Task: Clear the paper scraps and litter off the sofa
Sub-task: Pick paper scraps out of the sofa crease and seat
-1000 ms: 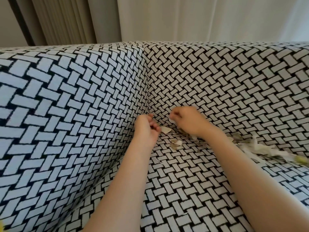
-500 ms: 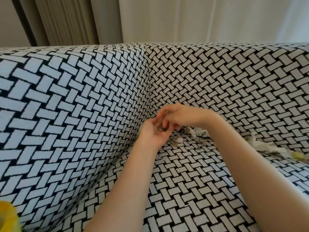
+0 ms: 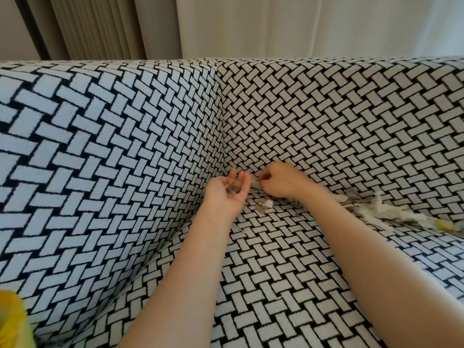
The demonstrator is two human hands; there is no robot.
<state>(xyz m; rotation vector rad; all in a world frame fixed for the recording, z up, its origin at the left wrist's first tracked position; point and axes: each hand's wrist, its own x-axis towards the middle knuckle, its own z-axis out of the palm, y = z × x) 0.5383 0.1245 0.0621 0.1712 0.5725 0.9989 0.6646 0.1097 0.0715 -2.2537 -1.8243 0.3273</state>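
Note:
My left hand lies palm up in the sofa's corner, fingers straight, with a small round grey piece of litter resting in the palm. My right hand is just to its right, fingers curled down at the crease between seat and backrest, where a pale scrap shows at its fingertips; whether it grips the scrap I cannot tell. A small crumpled paper scrap lies on the seat below the hands. A larger heap of white paper litter with a yellow bit lies along the crease at the right.
The sofa has a black-and-white woven-pattern cover; its armrest rises at the left and the backrest behind. A yellow bag shows at the bottom-left corner. Curtains hang behind the sofa.
My hands were joined over the corner half a second ago. Now they are apart: the left palm is turned up with the grey piece in it, the right has gone back down to the crease.

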